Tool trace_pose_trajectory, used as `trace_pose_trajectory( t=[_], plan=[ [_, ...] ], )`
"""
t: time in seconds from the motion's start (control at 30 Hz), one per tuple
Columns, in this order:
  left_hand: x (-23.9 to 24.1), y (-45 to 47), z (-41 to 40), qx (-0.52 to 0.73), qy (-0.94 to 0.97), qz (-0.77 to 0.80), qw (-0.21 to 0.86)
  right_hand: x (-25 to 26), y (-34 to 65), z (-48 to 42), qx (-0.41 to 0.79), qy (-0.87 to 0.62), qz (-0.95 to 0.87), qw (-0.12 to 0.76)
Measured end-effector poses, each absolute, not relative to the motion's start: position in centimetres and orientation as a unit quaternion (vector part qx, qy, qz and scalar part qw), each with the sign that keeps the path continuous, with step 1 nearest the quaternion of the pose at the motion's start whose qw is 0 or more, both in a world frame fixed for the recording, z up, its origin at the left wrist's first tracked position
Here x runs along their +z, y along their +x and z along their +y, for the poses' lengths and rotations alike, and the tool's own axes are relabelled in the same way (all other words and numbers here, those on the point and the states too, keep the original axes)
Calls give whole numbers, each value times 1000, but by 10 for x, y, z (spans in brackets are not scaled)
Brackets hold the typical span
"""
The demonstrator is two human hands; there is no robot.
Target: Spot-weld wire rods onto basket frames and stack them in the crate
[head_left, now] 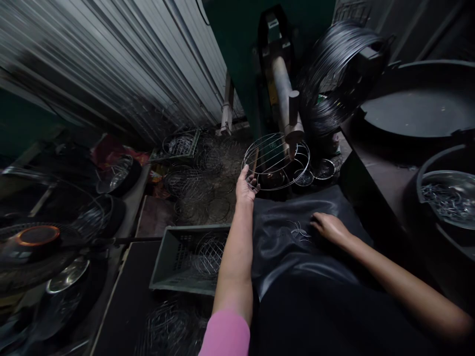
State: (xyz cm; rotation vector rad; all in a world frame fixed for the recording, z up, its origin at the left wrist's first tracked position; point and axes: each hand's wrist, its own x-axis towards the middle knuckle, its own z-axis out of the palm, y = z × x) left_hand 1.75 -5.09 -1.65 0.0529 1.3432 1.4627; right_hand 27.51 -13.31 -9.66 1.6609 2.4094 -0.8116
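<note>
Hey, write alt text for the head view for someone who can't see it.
A person's left hand holds a round wire frame by its edge near a machine's metal arm. The right hand, fingers curled, is by curved wire pieces on a dark lap cover; a wire coil and gray-green crate are nearby.

The left hand (247, 188) reaches forward on a straight arm (235, 247), gripping with thumb (244, 172) up and fingers (254, 184) curled. Closer in, to its right, is the right hand (328, 225) (its fingers look bent).

Coiled wire (336, 47) beside a green machine (247, 59) marks a workshop.
</note>
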Motion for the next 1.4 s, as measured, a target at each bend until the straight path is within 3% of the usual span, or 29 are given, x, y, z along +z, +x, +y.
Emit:
trace_pose_trajectory(
  t=[0.13,0.47,0.57,0.7,0.8,0.9,0.97,1.13,1.4],
  plan=[
    [-15,22,-50,618,18,575,536,-95,237,-132,-231,522,808,147],
    [-15,21,-52,620,12,566,543,-114,219,-126,-251,518,809,119],
    [-15,20,-52,623,8,563,543,-109,235,-123,-304,524,795,36],
    [-14,19,-52,628,6,560,540,-103,266,-126,-377,561,723,-144],
    [-13,20,-51,628,2,559,541,-99,292,-135,-369,582,683,-243],
    [-12,22,-51,629,-1,564,535,-101,311,-147,-312,574,700,-288],
    [-12,23,-50,631,-1,566,530,-105,317,-153,-282,556,737,-260],
    [-15,23,-50,627,8,568,533,-115,316,-149,-289,542,784,-90],
    [-12,23,-46,593,23,598,539,-100,321,-135,-289,572,763,-87]
  ],
)
